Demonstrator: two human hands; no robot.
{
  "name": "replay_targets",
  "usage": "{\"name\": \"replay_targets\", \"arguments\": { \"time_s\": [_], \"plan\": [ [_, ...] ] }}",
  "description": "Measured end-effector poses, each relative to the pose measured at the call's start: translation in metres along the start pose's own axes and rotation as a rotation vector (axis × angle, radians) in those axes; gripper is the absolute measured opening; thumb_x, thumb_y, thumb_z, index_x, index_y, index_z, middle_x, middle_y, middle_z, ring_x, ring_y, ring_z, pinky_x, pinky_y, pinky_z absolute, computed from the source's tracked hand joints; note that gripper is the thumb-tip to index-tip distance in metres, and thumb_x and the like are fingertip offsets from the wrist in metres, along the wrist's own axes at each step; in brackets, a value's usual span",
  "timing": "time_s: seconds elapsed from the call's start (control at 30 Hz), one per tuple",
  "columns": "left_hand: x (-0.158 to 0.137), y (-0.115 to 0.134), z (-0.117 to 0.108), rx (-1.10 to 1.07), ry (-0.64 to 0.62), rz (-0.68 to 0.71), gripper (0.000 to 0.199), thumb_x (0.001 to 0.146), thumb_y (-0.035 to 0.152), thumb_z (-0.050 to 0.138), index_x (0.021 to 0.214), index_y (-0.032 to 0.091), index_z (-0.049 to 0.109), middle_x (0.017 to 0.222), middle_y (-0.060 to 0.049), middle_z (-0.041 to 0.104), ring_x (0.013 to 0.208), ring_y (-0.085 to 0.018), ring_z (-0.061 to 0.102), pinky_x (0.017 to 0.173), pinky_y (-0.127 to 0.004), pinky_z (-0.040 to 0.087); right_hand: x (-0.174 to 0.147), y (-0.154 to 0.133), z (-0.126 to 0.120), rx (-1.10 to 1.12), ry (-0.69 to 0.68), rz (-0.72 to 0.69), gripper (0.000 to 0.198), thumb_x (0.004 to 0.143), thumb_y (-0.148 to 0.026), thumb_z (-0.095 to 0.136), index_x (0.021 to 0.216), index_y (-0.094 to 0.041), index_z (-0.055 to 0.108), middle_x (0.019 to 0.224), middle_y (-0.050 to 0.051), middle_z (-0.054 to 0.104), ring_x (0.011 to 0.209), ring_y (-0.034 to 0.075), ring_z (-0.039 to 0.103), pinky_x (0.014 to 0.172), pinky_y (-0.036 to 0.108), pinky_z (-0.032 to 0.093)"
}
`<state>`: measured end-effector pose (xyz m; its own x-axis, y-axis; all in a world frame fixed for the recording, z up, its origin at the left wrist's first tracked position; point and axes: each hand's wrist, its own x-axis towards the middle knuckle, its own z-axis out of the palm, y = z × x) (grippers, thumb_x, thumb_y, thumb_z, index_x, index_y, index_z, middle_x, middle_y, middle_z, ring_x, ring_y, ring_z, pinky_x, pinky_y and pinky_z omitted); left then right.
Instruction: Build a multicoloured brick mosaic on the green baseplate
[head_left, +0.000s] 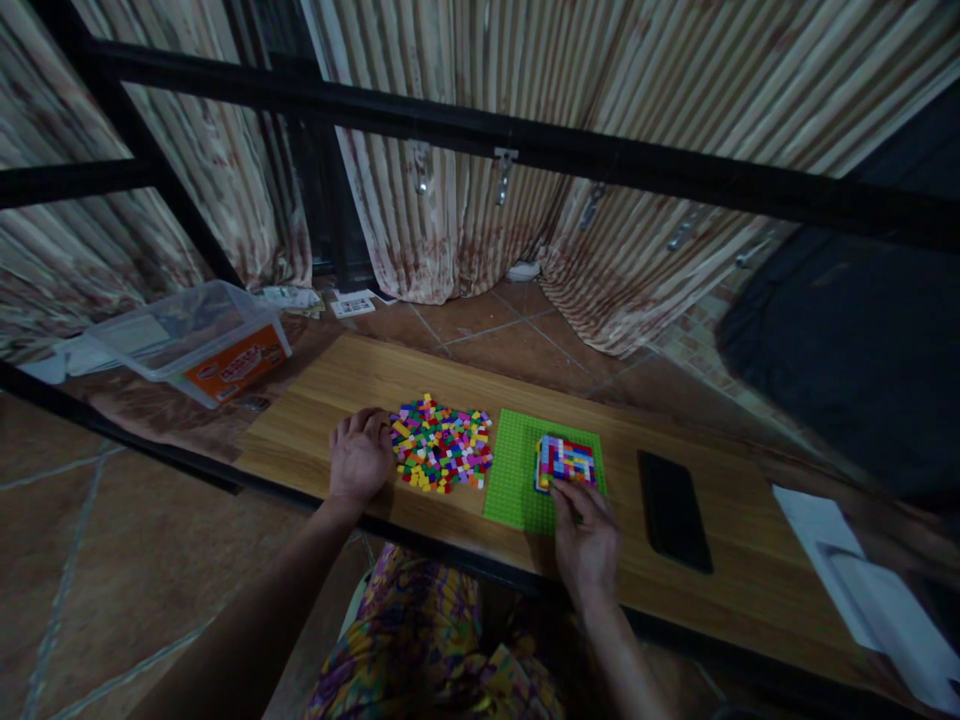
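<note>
My left hand (360, 458) lies on the table at the left side of a pile of small multicoloured building bricks (450, 445). Its fingers are loosely spread, with the thumb side next to the nearest bricks, and I see nothing held. A green studded baseplate (514, 460) lies to the right of the pile. On it stands a low rectangular brick build (568, 460) in mixed colours. My right hand (589, 535) has its thumb and fingers pinched together at the build's front left corner. What sits between those fingertips is too small and hidden to make out.
A black phone (673, 510) lies on the wooden table (337, 385), right of the baseplate. On the floor at left stands a clear plastic tub (217, 345) with an orange label. A black metal bar (465, 118) crosses before the curtains. White papers (825, 525) are at right.
</note>
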<state>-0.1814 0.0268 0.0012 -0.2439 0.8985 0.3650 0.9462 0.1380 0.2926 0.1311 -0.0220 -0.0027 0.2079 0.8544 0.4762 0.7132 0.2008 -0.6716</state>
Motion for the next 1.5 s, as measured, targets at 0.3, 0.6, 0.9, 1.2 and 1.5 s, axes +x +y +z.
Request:
{"name": "replay_targets", "arguments": {
  "time_s": [0.3, 0.6, 0.9, 1.2, 1.5],
  "plan": [
    [-0.0002, -0.001, 0.0014, -0.018, 0.006, 0.004, 0.033, 0.091, 0.027, 0.041, 0.111, 0.018, 0.066, 0.118, -0.01, 0.063, 0.104, -0.03, 0.053, 0.09, -0.044, 0.041, 0.0023, -0.0026, 0.0009, -0.008, -0.028, 0.012, 0.027, 0.089, -0.036, 0.052, 0.093, -0.02, 0.073, 0.095, 0.008, 0.072, 0.088, 0.022, 0.065, 0.084, 0.037, 0.049],
    [-0.0004, -0.0015, 0.0024, -0.002, 0.02, 0.007, 0.031, 0.091, 0.027, 0.043, 0.11, 0.019, 0.066, 0.117, -0.009, 0.065, 0.103, -0.03, 0.054, 0.089, -0.043, 0.041, -0.0009, -0.0047, -0.0003, -0.003, 0.007, 0.081, 0.028, 0.087, -0.038, 0.054, 0.094, -0.017, 0.072, 0.093, 0.01, 0.073, 0.086, 0.023, 0.066, 0.082, 0.038, 0.051],
    [-0.0004, -0.0026, 0.0042, 0.009, 0.032, 0.012, 0.031, 0.09, 0.025, 0.043, 0.11, 0.019, 0.066, 0.117, -0.008, 0.065, 0.103, -0.029, 0.054, 0.09, -0.043, 0.04, -0.003, -0.0052, 0.0007, 0.068, 0.09, 0.089, 0.03, 0.088, -0.039, 0.054, 0.1, -0.017, 0.07, 0.097, 0.01, 0.073, 0.089, 0.022, 0.067, 0.085, 0.038, 0.051],
    [-0.0007, -0.0013, 0.0025, 0.009, 0.023, 0.011, 0.029, 0.089, 0.024, 0.044, 0.107, 0.019, 0.067, 0.117, -0.008, 0.065, 0.101, -0.029, 0.054, 0.089, -0.043, 0.041, -0.0036, -0.0024, 0.0052, 0.036, 0.07, -0.011, 0.031, 0.091, -0.038, 0.053, 0.107, -0.017, 0.068, 0.1, 0.01, 0.073, 0.09, 0.02, 0.068, 0.086, 0.037, 0.053],
    [-0.0012, 0.0008, 0.0002, -0.006, 0.003, -0.007, 0.03, 0.09, 0.025, 0.043, 0.109, 0.02, 0.066, 0.118, -0.008, 0.064, 0.103, -0.029, 0.053, 0.088, -0.043, 0.041, -0.0049, 0.0002, 0.0063, -0.111, 0.095, -0.154, 0.027, 0.093, -0.029, 0.052, 0.111, -0.016, 0.068, 0.101, 0.009, 0.073, 0.091, 0.02, 0.068, 0.087, 0.035, 0.052]
  ]
}}
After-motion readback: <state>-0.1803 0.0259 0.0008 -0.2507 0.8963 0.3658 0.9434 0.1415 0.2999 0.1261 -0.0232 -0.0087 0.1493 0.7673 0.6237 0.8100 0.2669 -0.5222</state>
